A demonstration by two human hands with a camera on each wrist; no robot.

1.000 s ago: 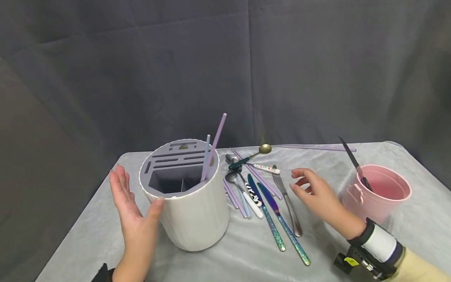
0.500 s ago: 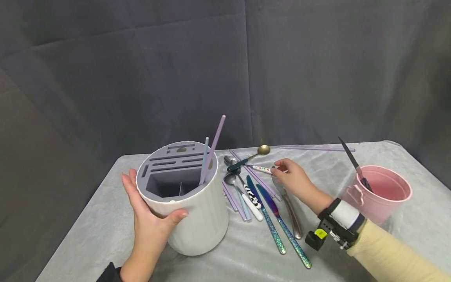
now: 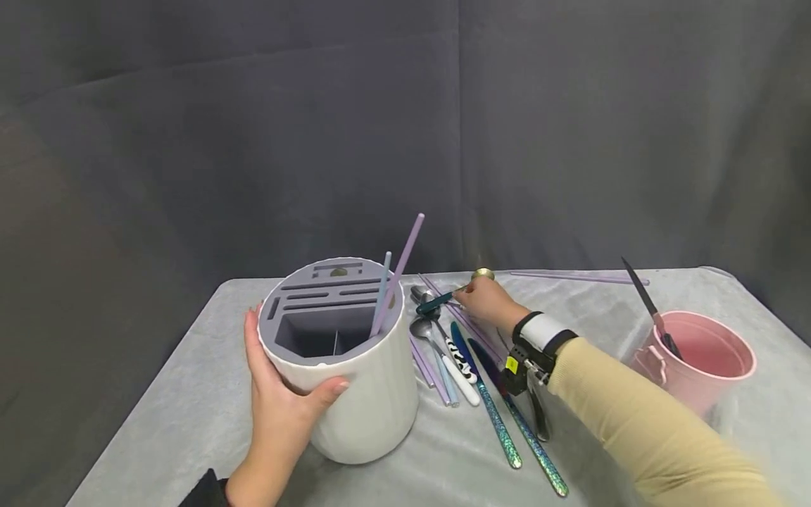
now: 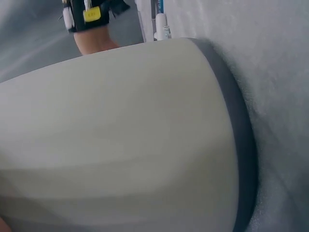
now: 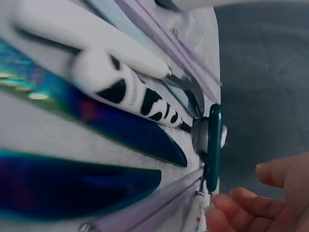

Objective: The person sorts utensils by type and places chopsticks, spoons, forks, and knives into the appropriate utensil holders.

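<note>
My left hand (image 3: pixel 279 394) held the white ribbed cylindrical cutlery holder with the grey slotted insert (image 3: pixel 345 366) — fingers behind its wall, thumb curled across the front just below the rim. The holder stood upright on the grey cloth-covered tabletop (image 3: pixel 190 422), with a lilac chopstick (image 3: pixel 398 274) and a pale blue one (image 3: pixel 382 285) leaning out of its open compartment.

My right hand (image 3: pixel 484 301) had reached past the loose cutlery to the teal-handled spoon with the gold bowl (image 3: pixel 443 298). The spoon lay flat, crossing the other spoons and lilac chopsticks; its long axis ran from the teal handle end near the holder, up and right to the gold bowl at the far side. My fingertips (image 5: pixel 231 210) sat at the neck end of the handle, curled close — whether that grip had actually clamped on the stem I could not tell. The right hand was plainly the nearer. The holder's opening lay to the left of the spoon, close by.

Noted aside: iridescent knives (image 3: pixel 491 401), a pink bucket (image 3: pixel 703 366).
</note>
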